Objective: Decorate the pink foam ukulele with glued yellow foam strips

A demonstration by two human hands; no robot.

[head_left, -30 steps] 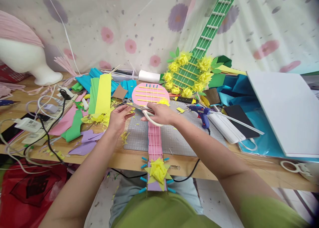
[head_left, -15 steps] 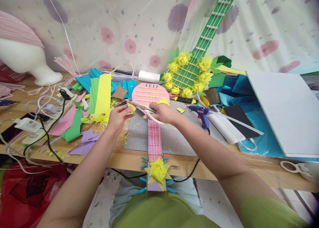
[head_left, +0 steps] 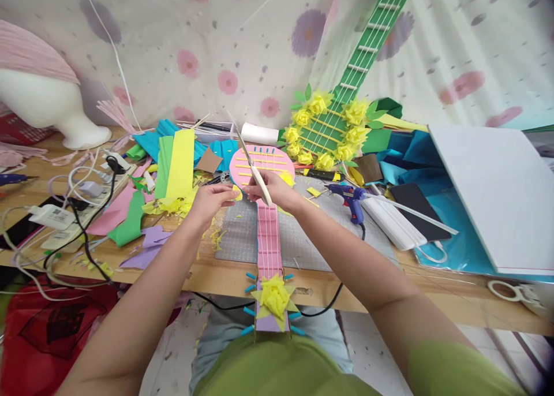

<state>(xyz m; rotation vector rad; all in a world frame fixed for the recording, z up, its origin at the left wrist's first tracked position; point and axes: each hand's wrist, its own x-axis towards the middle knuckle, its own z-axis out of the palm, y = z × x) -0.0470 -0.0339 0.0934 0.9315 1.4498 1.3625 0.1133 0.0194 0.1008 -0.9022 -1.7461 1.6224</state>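
Note:
Between the fingertips of my left hand (head_left: pixel 215 200) is a small yellow paper piece (head_left: pixel 237 193), pinched. My right hand (head_left: pixel 274 189) grips white-handled scissors (head_left: pixel 258 182), whose blades point up and away; its fingertips come close to the paper, and I cannot tell whether they touch it. Beneath my hands lies a pink paper guitar (head_left: pixel 269 234) with white strings, its round body partly covered by the right hand. A yellow paper flower (head_left: pixel 274 297) sits on its head, near my lap.
A green paper guitar (head_left: pixel 322 127) with yellow flowers leans on the back curtain. Right of my hands are a blue glue gun (head_left: pixel 350 200), a white power bank (head_left: pixel 392 221) and a white board (head_left: pixel 489 197). Crepe paper strips (head_left: pixel 182 162), cables and a power strip (head_left: pixel 82 205) crowd the left. A grey cutting mat (head_left: pixel 236 234) lies underneath.
The scissors have swung from pointing left at the yellow paper to pointing upward. My left hand has moved slightly right, and my right fingertips have come near the paper.

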